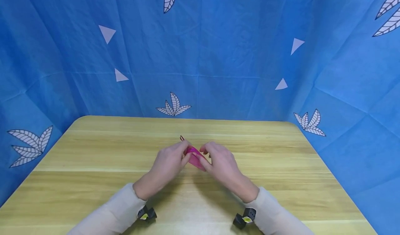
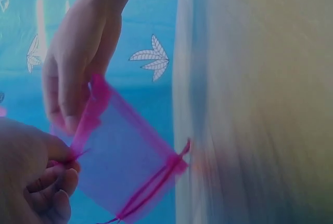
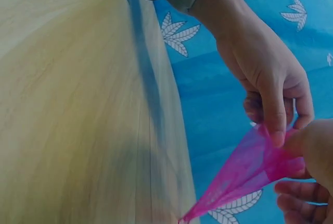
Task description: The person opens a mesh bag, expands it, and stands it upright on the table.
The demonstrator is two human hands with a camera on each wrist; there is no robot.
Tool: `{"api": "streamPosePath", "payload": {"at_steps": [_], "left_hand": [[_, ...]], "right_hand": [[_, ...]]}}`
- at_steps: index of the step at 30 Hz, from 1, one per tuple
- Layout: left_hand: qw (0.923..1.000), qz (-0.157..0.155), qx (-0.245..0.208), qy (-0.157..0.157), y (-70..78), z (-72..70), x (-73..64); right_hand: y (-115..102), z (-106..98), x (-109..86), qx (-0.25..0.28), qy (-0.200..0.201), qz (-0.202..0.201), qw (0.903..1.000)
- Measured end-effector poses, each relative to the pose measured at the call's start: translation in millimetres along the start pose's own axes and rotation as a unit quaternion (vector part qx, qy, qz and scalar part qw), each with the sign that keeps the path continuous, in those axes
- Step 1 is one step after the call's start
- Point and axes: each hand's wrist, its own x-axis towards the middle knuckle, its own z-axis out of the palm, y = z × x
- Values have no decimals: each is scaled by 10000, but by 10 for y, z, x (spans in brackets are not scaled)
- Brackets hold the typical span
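Between my two hands hangs a sheer pink drawstring pouch, its bottom edge held up and its dark pink cord dangling at the lower end in the left wrist view. My left hand pinches the pouch's edge between thumb and fingers. On the other side, my right hand pinches the same edge with the thumb against the fabric, and its other fingers are curled loosely. Seen from the right wrist, the pouch narrows to a point toward the table.
Below the hands lies a light wood-grain table. A blue curtain with white leaf and triangle prints hangs behind it and along both sides. Small black devices are strapped at both wrists.
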Motion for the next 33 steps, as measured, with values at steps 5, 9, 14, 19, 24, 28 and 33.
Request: {"api": "streamPosePath", "payload": {"at_steps": [5, 9, 14, 19, 24, 28, 33], "left_hand": [[9992, -254, -249, -204, 49, -4, -5], [9955, -741, -293, -519, 60, -20, -2], [9938, -840, -437, -590, 57, -35, 8], [9993, -171, -202, -250, 73, -19, -5], [9998, 127, -158, 6, 87, 27, -18], [9997, -54, -233, -75, 98, 23, -26], [9997, 33, -238, -47, 125, 6, -37]], "right_hand": [[-10, 18, 4, 109, 226, -89, 9996], [-13, 17, 6, 117, 406, 76, 9991], [-19, 7, 14, 180, 373, 154, 9990], [-12, 0, 12, 328, 253, 101, 9991], [-18, -1, 2, 223, 427, -58, 9988], [-27, 3, -3, 126, 544, -79, 9984], [-19, 11, -10, -26, 675, -97, 9977]]}}
